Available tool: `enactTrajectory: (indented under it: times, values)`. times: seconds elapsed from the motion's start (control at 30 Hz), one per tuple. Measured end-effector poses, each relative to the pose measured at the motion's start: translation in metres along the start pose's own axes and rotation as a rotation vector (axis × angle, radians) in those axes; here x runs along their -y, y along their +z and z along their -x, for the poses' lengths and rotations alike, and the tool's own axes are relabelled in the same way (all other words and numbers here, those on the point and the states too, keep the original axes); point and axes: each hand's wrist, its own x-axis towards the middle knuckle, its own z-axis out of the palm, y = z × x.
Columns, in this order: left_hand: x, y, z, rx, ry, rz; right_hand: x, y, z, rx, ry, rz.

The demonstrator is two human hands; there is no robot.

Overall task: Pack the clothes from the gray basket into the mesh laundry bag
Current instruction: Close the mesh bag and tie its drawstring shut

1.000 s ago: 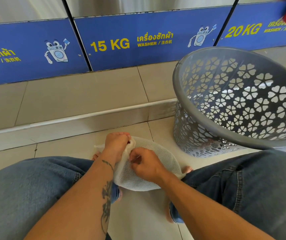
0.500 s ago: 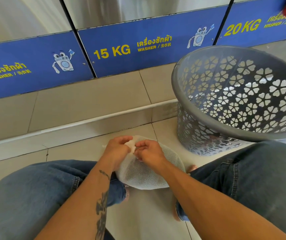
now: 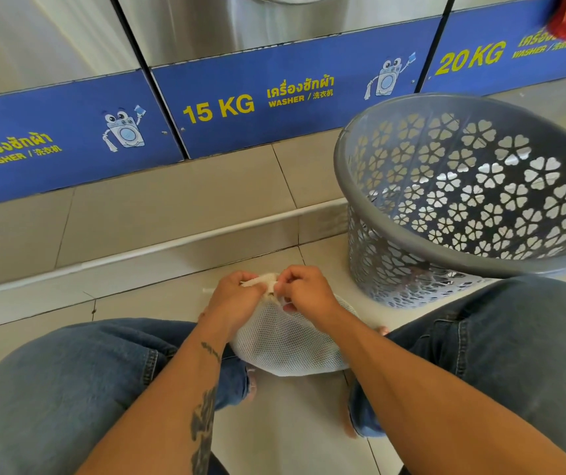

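- The mesh bag (image 3: 288, 341) lies on the floor (image 3: 158, 299) between the person's knees, bulging and rounded, its gathered neck pointing away from the body toward the washers (image 3: 274, 97).
- Both hands meet at that neck: the left hand (image 3: 235, 303) grips the bunched mesh from the left, and the right hand (image 3: 303, 293) pinches something small at the mouth, probably a cord or toggle, though it is too small to tell.
- The two hands touch or nearly touch; neither is nearer the neck than the other.
- The bag's long axis runs from the body outward, so any cinching pull would go along that line, away from the bulk.
- The basket (image 3: 473, 200) stands to the right and farther out, near the right knee, well apart from the hands. No clothes show inside it, though its bottom is hidden.
- By my judgement the packing is done and the closing of the bag is in hand.
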Motion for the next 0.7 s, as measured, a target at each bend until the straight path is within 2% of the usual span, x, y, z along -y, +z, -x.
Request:
enactTrajectory:
  times: [0.1, 0.37, 0.57, 0.7]
  values:
    - [0.000, -0.003, 0.005, 0.059, 0.041, -0.045, 0.005, -0.004, -0.002, 0.070, 0.094, -0.095]
    - [0.005, 0.002, 0.005, 0.001, 0.058, -0.039, 0.006, -0.012, -0.003, 0.178, 0.189, -0.180]
    - [0.007, 0.007, 0.000, 0.029, 0.052, -0.054, 0.002, -0.009, -0.005, 0.153, 0.207, -0.211]
    - [0.008, 0.009, -0.002, -0.012, 0.016, -0.033, 0.001, -0.004, -0.004, 0.117, 0.173, -0.154]
